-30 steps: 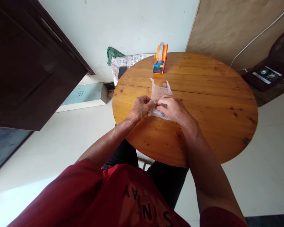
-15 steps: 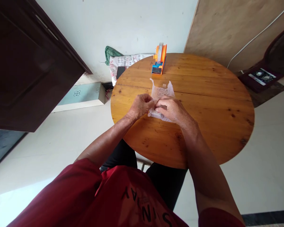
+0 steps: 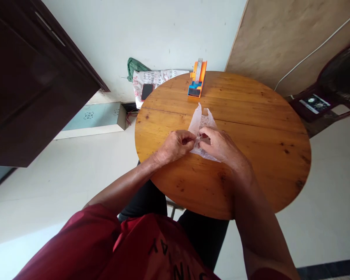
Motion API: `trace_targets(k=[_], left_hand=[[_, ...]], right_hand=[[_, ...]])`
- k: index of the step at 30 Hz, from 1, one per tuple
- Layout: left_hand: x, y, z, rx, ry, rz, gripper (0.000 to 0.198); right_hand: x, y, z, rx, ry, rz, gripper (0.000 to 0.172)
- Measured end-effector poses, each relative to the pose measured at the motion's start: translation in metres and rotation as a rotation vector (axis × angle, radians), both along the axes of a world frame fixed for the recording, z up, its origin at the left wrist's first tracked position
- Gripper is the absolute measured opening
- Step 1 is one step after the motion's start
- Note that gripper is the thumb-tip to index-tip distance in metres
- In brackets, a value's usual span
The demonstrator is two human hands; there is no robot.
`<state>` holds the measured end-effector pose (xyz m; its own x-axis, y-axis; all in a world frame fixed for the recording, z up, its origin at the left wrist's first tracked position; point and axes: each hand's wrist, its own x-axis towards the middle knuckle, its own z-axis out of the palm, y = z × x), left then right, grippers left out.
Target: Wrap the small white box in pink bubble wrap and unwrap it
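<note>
A crumpled sheet of translucent bubble wrap (image 3: 195, 121) lies on the wooden table, its far corners standing up. My left hand (image 3: 175, 145) is closed, thumb and fingertips pinching the wrap near its middle. Right beside those fingertips, my right hand (image 3: 220, 144) has its curled fingers and thumb closed on the same wrap. Whether the wrap encloses anything is hard to tell, since my hands cover part of it.
An orange and blue tape dispenser (image 3: 197, 79) stands near the far edge of the round table (image 3: 265, 136). Behind the table are a printed white sack (image 3: 138, 79) with a dark phone-like object (image 3: 147, 92) on it, and a fan (image 3: 342, 74) to the right.
The far left part of the wrap has been drawn up and inward, so the sheet looks narrower. Both hands still pinch it. The view has shifted slightly.
</note>
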<state>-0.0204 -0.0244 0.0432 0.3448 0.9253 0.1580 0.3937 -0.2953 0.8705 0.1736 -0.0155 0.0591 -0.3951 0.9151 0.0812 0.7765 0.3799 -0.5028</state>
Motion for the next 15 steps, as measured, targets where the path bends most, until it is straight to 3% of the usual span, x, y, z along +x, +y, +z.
trace_targets(k=[4, 8, 11, 15], left_hand=[[0.003, 0.002, -0.012, 0.327, 0.104, -0.047, 0.019], [0.003, 0.005, -0.027, 0.586, 0.157, -0.064, 0.020], [0.003, 0.006, -0.034, 0.679, 0.185, -0.057, 0.022], [0.004, 0.006, -0.035, 0.675, 0.235, -0.037, 0.025]], right_hand=[[0.004, -0.001, 0.008, -0.084, -0.033, 0.008, 0.015], [0.009, -0.004, 0.016, -0.158, 0.075, 0.037, 0.027], [0.016, -0.004, 0.019, -0.195, 0.170, 0.034, 0.033], [0.027, -0.002, 0.017, -0.158, 0.201, -0.029, 0.030]])
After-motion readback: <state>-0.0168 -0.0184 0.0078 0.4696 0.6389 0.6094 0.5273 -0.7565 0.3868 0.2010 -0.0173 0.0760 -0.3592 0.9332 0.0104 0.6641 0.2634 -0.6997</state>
